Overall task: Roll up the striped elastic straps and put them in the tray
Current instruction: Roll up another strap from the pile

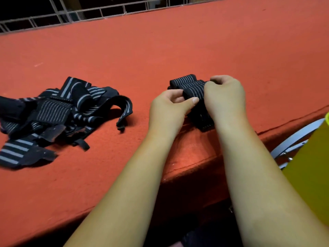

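Tangled pile of loose black, grey-striped elastic straps point(58, 111) lay well left of my hands. Left hand point(169, 107) and right hand point(224, 97) both pinched one part-rolled black striped strap point(193, 92) between them, left hand nearer the pile. Strap's loose tail ran toward me. No tray seen.

Both bare forearms reached forward and converged. Left hand point(169, 107) curled, thumb and fingers pinching the rolled strap point(193, 91). Right hand point(224, 97) was knuckles-up, fingers curled round its other end.

No legible text, label, brand, number or sign appears on any item or surface in the head view.
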